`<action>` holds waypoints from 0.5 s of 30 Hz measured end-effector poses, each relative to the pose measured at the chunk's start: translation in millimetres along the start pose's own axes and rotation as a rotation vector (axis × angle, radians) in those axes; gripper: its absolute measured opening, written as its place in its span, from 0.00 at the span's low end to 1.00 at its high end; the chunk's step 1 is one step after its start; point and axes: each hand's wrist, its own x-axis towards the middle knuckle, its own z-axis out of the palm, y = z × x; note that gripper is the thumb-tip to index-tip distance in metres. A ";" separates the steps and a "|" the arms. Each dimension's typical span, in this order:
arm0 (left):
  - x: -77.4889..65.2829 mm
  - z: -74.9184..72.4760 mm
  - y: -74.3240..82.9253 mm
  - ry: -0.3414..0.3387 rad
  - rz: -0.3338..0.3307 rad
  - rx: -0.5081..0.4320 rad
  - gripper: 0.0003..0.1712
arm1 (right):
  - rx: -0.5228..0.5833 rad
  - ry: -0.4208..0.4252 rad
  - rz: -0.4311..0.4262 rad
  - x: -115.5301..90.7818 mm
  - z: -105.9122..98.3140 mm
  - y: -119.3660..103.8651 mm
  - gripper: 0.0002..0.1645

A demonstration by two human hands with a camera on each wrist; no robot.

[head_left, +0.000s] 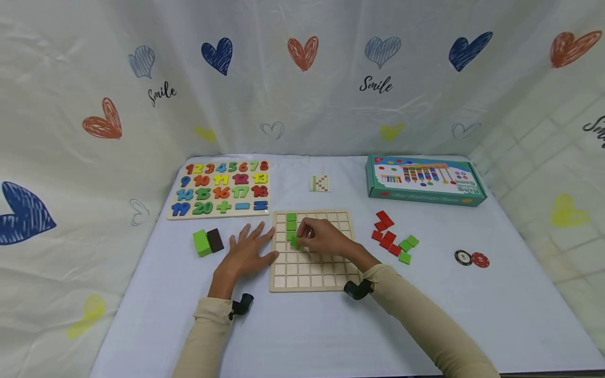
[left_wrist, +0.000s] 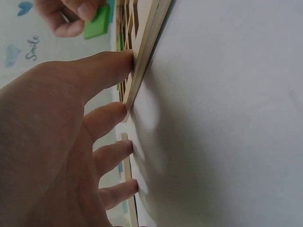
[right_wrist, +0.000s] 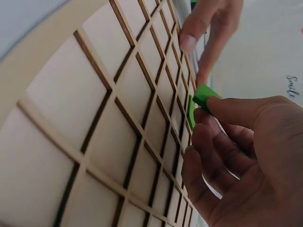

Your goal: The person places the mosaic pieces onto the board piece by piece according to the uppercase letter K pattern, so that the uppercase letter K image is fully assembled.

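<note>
A wooden grid board [head_left: 312,270] lies in the middle of the table, with three green tiles [head_left: 291,226] set in one column near its left side. Between thumb and fingers my right hand [head_left: 324,237] pinches another green tile [right_wrist: 205,94], just over the board below that column. The right wrist view shows this tile tilted above the squares. My left hand [head_left: 244,256] lies spread at the board's left edge; in the left wrist view its thumb and index fingertip touch the wooden rim [left_wrist: 142,61].
Loose red tiles [head_left: 387,239] and green tiles [head_left: 405,257] lie right of the board, chips [head_left: 480,260] beyond them. Behind stand a number puzzle [head_left: 222,193], a small pattern card [head_left: 320,183] and a game box [head_left: 425,181]. Green and dark blocks [head_left: 202,243] sit at left.
</note>
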 end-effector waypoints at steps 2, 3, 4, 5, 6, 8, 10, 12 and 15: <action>0.0 0.0 0.6 0.000 0.003 -0.001 0.44 | -0.017 -0.006 0.005 4.0 6.1 0.1 0.08; -0.1 0.2 0.6 0.002 0.006 0.000 0.44 | -0.025 -0.007 0.015 5.5 8.7 0.4 0.07; -0.1 0.4 0.8 0.000 0.004 0.002 0.43 | -0.037 -0.007 0.029 6.7 11.1 0.9 0.07; -0.2 0.4 0.7 0.000 0.002 0.004 0.43 | -0.050 -0.004 0.042 7.5 13.2 1.3 0.07; -0.4 0.6 0.6 0.003 0.005 0.003 0.43 | -0.065 0.002 0.054 8.1 15.0 2.2 0.06; -0.4 0.7 0.5 0.003 0.001 0.004 0.44 | -0.095 0.017 0.071 8.4 17.9 2.4 0.04; -0.3 0.9 0.3 0.008 0.000 0.002 0.44 | -0.124 0.032 0.079 8.0 20.1 2.0 0.04; -0.2 1.4 0.0 0.011 0.003 -0.001 0.43 | -0.143 0.036 0.080 7.1 21.6 1.1 0.04; -0.5 1.9 -0.3 0.010 0.003 -0.009 0.44 | -0.159 0.031 0.084 5.7 23.1 -1.2 0.08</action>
